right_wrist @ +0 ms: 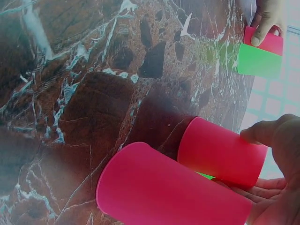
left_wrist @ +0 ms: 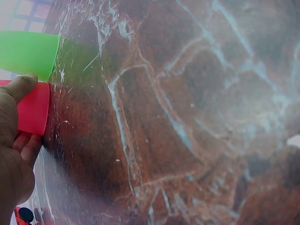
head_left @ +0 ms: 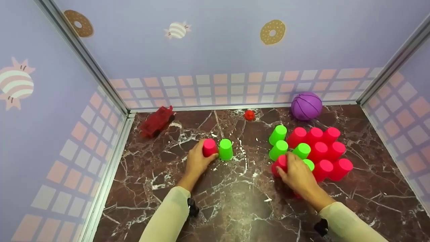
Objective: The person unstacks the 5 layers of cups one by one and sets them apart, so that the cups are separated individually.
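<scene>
My left hand (head_left: 198,161) grips a red cup (head_left: 209,148) that stands upside down on the marbled surface. Directly right of that cup is an upturned green cup (head_left: 226,150); the left wrist view shows the two side by side, with my thumb near where they meet. Over on the right, my right hand (head_left: 297,174) holds another red cup (head_left: 280,165) between thumb and fingers, at the near left corner of a cup cluster. Two green cups (head_left: 278,150) stand just beyond it. In the right wrist view a further red cup (right_wrist: 164,187) stands close beside the held one.
Several upturned red cups (head_left: 318,152) fill the right of the cluster. Behind them a purple ball (head_left: 306,106) sits by the back wall. A small red-orange object (head_left: 249,115) lies at the back middle, and a dark red toy (head_left: 157,121) at the back left. Patterned walls enclose the surface.
</scene>
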A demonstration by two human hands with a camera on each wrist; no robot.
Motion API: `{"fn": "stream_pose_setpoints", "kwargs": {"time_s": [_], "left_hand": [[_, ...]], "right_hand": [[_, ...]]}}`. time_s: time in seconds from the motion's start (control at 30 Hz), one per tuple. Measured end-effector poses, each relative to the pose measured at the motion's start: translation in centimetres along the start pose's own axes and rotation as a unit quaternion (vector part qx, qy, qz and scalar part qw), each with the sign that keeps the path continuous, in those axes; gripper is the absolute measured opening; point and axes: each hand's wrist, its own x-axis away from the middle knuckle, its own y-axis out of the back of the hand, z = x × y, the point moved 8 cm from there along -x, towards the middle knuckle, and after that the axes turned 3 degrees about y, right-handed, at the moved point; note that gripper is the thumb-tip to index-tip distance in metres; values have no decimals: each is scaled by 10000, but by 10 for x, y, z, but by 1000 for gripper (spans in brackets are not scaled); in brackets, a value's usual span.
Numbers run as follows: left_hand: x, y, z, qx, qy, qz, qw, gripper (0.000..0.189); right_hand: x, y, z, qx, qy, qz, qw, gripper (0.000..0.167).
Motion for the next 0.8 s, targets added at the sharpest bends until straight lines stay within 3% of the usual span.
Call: {"fn": "stream_pose_setpoints", "kwargs": {"time_s": [0.37, 0.8], "left_hand": [[-2, -1, 1, -78, 122, 170, 9998, 65], [0, 0, -1, -62, 110, 141, 9998, 66]], "right_hand": [[-5, 7, 7, 241, 107, 46, 9996, 72], [-21, 24, 29, 574, 307, -136, 9978, 68]]}}
